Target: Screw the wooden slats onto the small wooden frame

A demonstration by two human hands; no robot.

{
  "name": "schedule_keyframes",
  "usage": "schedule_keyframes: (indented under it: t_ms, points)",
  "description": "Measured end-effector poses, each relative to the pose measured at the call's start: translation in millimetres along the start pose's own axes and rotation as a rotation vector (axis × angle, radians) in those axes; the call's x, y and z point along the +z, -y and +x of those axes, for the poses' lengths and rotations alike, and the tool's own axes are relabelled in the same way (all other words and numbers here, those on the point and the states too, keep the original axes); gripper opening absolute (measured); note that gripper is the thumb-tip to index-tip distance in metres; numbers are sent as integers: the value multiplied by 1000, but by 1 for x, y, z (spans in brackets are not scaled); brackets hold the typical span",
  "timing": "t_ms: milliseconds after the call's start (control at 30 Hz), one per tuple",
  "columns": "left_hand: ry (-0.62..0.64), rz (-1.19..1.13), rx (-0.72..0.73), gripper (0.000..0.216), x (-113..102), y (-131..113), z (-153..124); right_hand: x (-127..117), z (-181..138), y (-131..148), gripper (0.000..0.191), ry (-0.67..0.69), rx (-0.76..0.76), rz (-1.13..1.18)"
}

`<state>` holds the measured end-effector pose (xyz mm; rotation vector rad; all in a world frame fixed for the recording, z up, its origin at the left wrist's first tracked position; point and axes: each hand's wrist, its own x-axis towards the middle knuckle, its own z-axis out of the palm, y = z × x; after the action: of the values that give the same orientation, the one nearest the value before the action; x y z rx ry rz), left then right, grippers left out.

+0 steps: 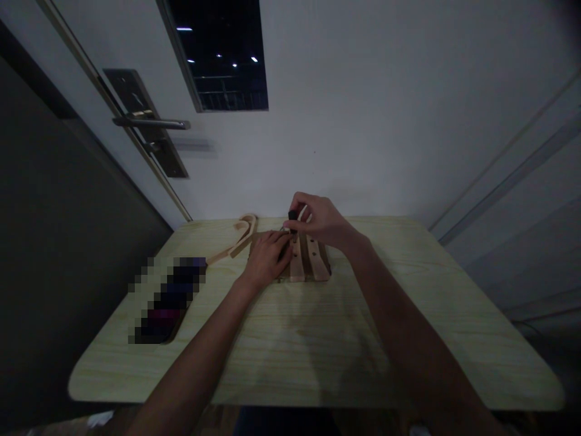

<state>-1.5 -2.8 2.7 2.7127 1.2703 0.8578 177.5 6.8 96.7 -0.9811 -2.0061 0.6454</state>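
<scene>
A small stack of wooden slats (311, 261) with holes lies near the middle of a pale wooden table (318, 339). My left hand (267, 257) rests flat on the left part of the slats, fingers stretched toward the middle. My right hand (320, 221) hovers just above the far end of the slats, fingers pinched around a small dark tool (293, 215) that stands upright over the wood. A small metal piece seems to sit under the tool tip; I cannot make it out clearly.
Curved wooden pieces (240, 237) lie at the table's far left, touching the slats. A dark blurred-out object (169, 298) lies near the left edge. A door with a metal handle (152, 123) and a white wall stand behind the table.
</scene>
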Motion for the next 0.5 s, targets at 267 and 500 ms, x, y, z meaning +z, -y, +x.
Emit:
schedule_keyframes:
  t_ms: [267,500]
  points:
    - [12,-13,-11,34,0,0,0,1,2,-10,22,-30,-41,-86]
    - [6,-27,-4,35,3,2,-1,0,2,-11,39,28,-45,-43]
